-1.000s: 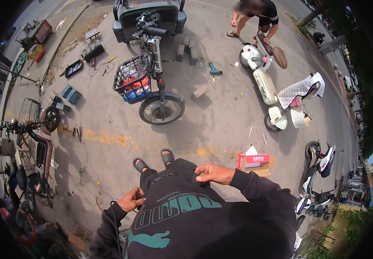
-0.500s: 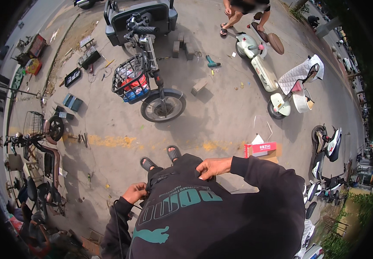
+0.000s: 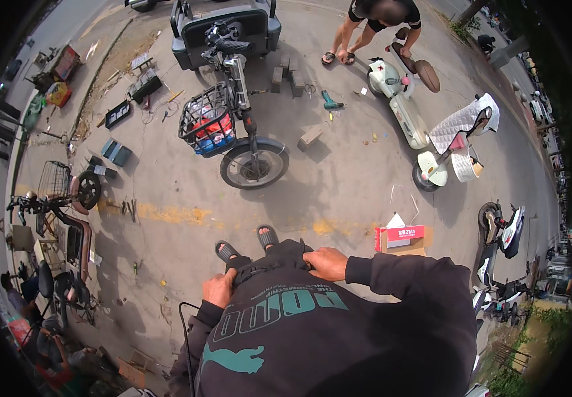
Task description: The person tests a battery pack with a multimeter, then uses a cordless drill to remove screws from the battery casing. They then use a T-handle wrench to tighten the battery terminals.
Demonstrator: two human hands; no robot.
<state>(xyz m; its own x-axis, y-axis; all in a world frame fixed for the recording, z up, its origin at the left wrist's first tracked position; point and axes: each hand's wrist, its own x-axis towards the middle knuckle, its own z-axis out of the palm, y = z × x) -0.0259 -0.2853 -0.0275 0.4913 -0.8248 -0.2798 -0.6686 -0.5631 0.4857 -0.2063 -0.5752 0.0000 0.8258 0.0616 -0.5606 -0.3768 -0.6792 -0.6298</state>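
Observation:
Both of my hands are at my waist, on the dark clothing (image 3: 266, 266), which bunches into folds below the hem of my dark printed sweatshirt (image 3: 279, 317). On the right side, my right hand (image 3: 326, 263) is closed, its fingers curled round the bunched cloth. My left hand (image 3: 218, 288) grips at the left side; its fingertips are partly hidden by the cloth. A black cord (image 3: 187, 331) hangs beside my left forearm. Beyond the hem, my feet show in dark slide sandals (image 3: 267, 235).
Ahead stands a cargo tricycle (image 3: 254, 162) with a loaded front basket (image 3: 208, 122). A person (image 3: 382, 16) bends beside a pale green scooter (image 3: 408, 122). An open red and white carton (image 3: 400, 236) lies at right. A green power drill (image 3: 331, 100) and a brick (image 3: 310, 137) are on the ground.
My left hand has moved slightly down and outward along my waist, and more of the folded cloth shows. The right hand has curled tighter. The person by the scooter has bent lower, reaching toward their feet.

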